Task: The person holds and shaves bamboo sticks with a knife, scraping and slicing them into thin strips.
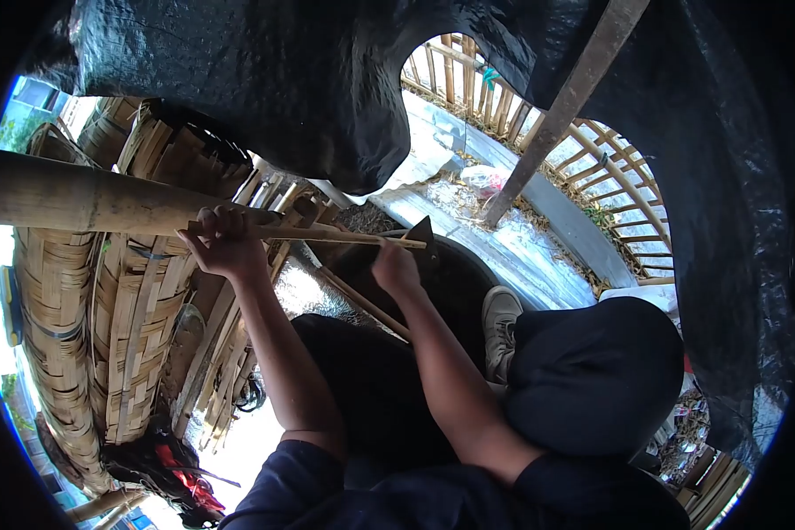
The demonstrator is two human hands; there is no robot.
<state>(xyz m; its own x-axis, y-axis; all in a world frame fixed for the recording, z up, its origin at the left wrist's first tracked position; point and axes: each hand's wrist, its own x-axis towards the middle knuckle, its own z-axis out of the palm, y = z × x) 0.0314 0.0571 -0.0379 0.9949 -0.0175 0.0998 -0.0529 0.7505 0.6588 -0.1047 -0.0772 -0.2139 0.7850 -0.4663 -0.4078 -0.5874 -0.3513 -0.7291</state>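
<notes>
A long, narrow bamboo strip (314,234) stretches between my hands, beside the end of a thick bamboo pole (88,196). My left hand (225,243) is closed around the strip's left part, close against the pole. At the other end, my right hand (396,268) is a fist just under the strip, its thumb side touching it. A dark, flat, pointed knife blade (427,231) shows right beyond this fist, across the strip's pale end; its handle is hidden in the fingers. Below the strip, a thin curved stick (367,302) slants toward my lap.
Woven bamboo rolls (57,309) stand at left, with split bamboo pieces (216,389) beside them. Black plastic sheeting (238,79) hangs overhead and at right. A slanted post (565,110) stands ahead, before a bamboo fence (623,190). My shoe (502,331) is near a dark round container (468,265).
</notes>
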